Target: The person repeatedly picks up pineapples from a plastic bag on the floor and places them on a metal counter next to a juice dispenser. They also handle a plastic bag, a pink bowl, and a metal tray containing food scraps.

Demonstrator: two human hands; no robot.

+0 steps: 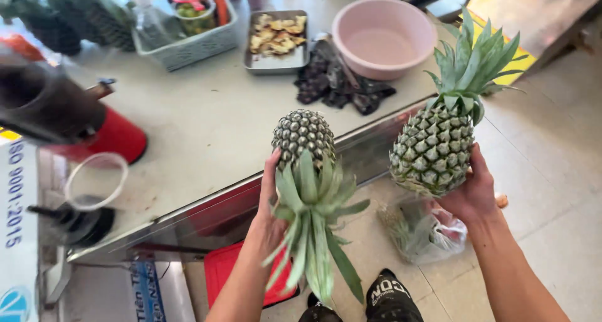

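- Nearest the camera, the left hand (266,225) has its grip closed around one pineapple (303,140) where fruit meets crown; this inverted pineapple has its long axis running near vertical in the picture, leaves hanging down toward the floor and body pointing up toward the table (207,127) edge.
- Right hand (471,193) cups a second pineapple (434,147) from below and behind, grip closed on its lower body; this upright pineapple has its crown up, long axis tilted slightly to the right.
- Both fruits hang in the air just off the table's front edge, side by side and apart; the left one is nearer the table top.
- Count: two pineapples, one per hand.
- On the table: one pink bowl (382,36), one metal tray (277,41) of cut pieces, one dark crumpled cloth (338,84), one plastic basket (188,33), one red-based machine (75,118).
- On the floor beneath the right hand lies one clear bag (426,234) of leafy scraps.
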